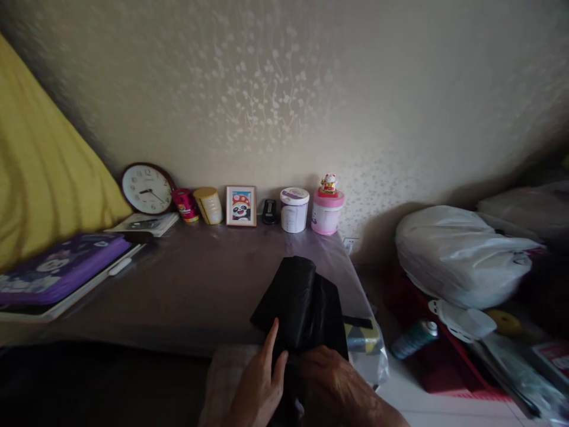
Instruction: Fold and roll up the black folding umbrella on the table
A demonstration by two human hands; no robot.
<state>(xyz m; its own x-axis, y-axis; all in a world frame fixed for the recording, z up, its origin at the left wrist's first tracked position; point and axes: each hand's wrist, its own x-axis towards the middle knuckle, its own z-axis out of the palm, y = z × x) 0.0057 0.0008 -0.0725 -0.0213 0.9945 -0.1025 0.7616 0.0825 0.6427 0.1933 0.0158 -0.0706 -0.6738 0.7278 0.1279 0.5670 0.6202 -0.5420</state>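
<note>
A piece of thin, slightly shiny black fabric [296, 296], folded over in layers, lies at the near right edge of the table; its exact kind does not show. My left hand [262, 379] is against its near left side, index finger stretched out along the fabric and thumb apart from it. The other fingers of that hand are mostly hidden. My right hand [340, 382] bends its fingers over the near part of the fabric, gripping it. Below the hands, more black material hangs down into shadow.
Along the wall stand a clock [148, 188], a picture frame [240, 206], a white tub [294, 210] and a pink tub [328, 213] with a cat figurine. A purple case [66, 267] lies left. Right of the table are a spray can [415, 339] and a white bag [462, 255].
</note>
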